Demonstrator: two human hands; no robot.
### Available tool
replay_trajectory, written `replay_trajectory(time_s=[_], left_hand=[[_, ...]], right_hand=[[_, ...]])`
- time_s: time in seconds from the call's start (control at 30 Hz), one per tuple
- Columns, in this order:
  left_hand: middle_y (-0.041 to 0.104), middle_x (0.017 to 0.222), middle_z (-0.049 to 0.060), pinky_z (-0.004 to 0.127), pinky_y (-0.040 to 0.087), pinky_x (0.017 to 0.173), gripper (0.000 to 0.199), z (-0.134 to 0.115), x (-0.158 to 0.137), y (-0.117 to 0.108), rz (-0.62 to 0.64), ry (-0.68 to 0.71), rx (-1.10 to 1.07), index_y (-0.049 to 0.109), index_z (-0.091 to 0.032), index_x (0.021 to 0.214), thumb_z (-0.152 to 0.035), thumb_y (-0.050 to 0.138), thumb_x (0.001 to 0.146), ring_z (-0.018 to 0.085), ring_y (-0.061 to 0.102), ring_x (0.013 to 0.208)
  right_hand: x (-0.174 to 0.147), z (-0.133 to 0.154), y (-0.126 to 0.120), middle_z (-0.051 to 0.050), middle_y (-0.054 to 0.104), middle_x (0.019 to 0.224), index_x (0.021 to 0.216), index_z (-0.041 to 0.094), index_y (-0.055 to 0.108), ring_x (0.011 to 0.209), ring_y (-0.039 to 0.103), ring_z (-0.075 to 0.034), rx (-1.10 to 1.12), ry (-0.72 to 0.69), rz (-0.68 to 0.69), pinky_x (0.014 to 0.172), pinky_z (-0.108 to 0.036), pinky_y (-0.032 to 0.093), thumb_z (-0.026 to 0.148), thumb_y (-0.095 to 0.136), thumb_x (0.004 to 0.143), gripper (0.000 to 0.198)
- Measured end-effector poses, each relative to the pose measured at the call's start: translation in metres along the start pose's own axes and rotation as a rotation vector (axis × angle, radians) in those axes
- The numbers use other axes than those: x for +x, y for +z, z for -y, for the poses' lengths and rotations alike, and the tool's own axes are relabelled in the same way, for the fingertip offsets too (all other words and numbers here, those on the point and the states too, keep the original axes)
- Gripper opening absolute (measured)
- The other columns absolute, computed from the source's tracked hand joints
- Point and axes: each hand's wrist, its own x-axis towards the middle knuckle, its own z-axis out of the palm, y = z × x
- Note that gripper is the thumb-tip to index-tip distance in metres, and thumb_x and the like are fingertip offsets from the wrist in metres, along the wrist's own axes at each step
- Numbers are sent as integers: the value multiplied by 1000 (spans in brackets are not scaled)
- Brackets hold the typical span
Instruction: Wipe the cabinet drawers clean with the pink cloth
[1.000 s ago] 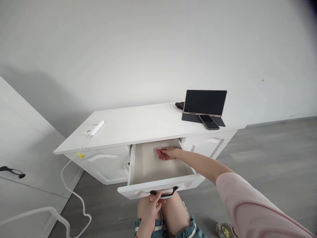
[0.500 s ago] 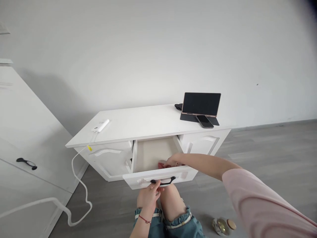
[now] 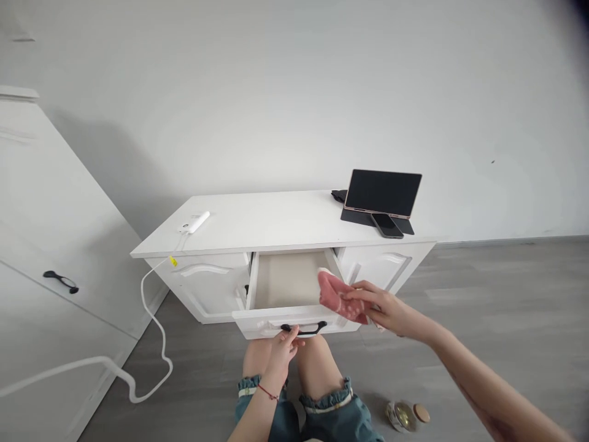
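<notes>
My right hand (image 3: 386, 312) pinches a pink sock (image 3: 341, 297) with small white marks, holding it above the right front corner of the drawer (image 3: 285, 279). The drawer is pulled out of the white cabinet, and its pale bottom shows. My left hand (image 3: 281, 351) is at the drawer front, its fingers hooked on the black drawer handle (image 3: 313, 331). Part of the grip is hidden under the handle.
On the cabinet top (image 3: 267, 215) stand a tablet (image 3: 383, 193), a phone (image 3: 386, 226) and a white device (image 3: 196, 223) with a white cable (image 3: 161, 337). A glass jar (image 3: 402, 417) with a cork lid rests on the floor. A tall white cupboard (image 3: 55, 227) borders the left.
My right hand has come up out of the drawer and moved right, lifting the pink sock with it. My left hand stays at the drawer handle. The view has shifted slightly.
</notes>
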Motion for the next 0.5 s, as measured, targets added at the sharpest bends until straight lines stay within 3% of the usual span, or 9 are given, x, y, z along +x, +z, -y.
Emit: replay_trajectory(time_s=[0.1,0.2,0.37,0.5], left_hand=[[65,71,2,36,45,81,49,-3,-1,0,31,-37,-81,48,-21,56,-52,85,48,19,64,67],[63,64,1,34,45,81,48,-6,-2,2,52,-37,-77,49,-20,54,-52,85,49,17,62,65],[63,63,2,38,46,82,48,-4,-3,0,11,-3,-61,50,-19,53,-54,83,52,18,63,64],[66,69,9,47,48,83,33,-11,-10,5,-105,171,141,59,-20,56,-45,79,63,30,67,77]], right_hand=[[-24,-28,39,-10,59,124,124,29,62,108,57,-23,-230,31,-241,91,-40,49,14,38,91,43],[-19,-39,73,-10,54,139,127,26,60,119,52,-27,-415,16,-374,99,-47,43,18,46,91,39],[27,-6,122,-7,49,146,136,29,53,129,45,-27,-493,-92,-440,107,-49,29,28,54,92,43],[68,30,156,-4,45,150,136,36,53,124,47,-27,-433,-200,-390,106,-49,27,30,57,91,45]])
